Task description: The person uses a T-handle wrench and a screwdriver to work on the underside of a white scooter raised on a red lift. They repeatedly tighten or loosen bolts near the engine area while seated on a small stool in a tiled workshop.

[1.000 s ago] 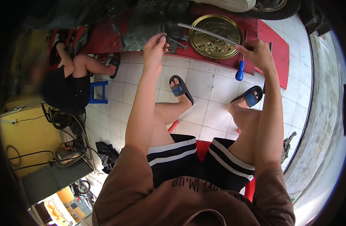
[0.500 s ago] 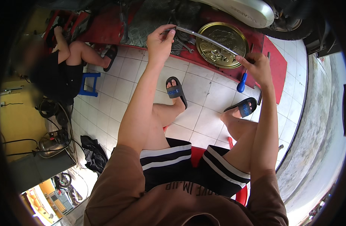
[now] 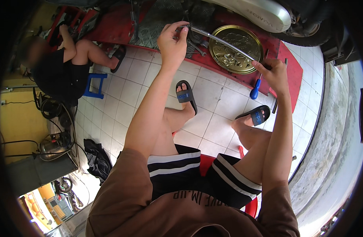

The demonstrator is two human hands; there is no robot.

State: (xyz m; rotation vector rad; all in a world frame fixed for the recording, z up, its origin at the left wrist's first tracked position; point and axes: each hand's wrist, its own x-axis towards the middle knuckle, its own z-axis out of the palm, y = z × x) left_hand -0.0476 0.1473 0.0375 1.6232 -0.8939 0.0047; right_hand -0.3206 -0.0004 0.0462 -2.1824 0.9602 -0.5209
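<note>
A slender silver metal rod (image 3: 223, 40) slants down from left to right between my two hands, above a round gold tray. My left hand (image 3: 173, 42) is closed at the rod's upper left end, where a small dark piece shows at the fingertips. Its exact kind is too small to tell. My right hand (image 3: 273, 73) grips the lower right end between thumb and curled fingers. Just below that hand is a blue-handled screwdriver (image 3: 254, 90), near the red bench's front edge. The gold tray (image 3: 231, 33) has small metal parts lying in it. An open-end wrench (image 3: 199, 49) lies left of the tray.
The red bench (image 3: 286, 59) runs across the front, with a motorcycle's silver cover (image 3: 264, 14) over it. A long dark bar (image 3: 279, 87) lies at its right end. Left, another person (image 3: 57, 75) sits on a blue stool (image 3: 96, 85). A black cloth (image 3: 96, 160) lies on the tiles.
Both hands and the rod have shifted slightly to the right, and the left hand a little upward. The grip at each end stays the same.
</note>
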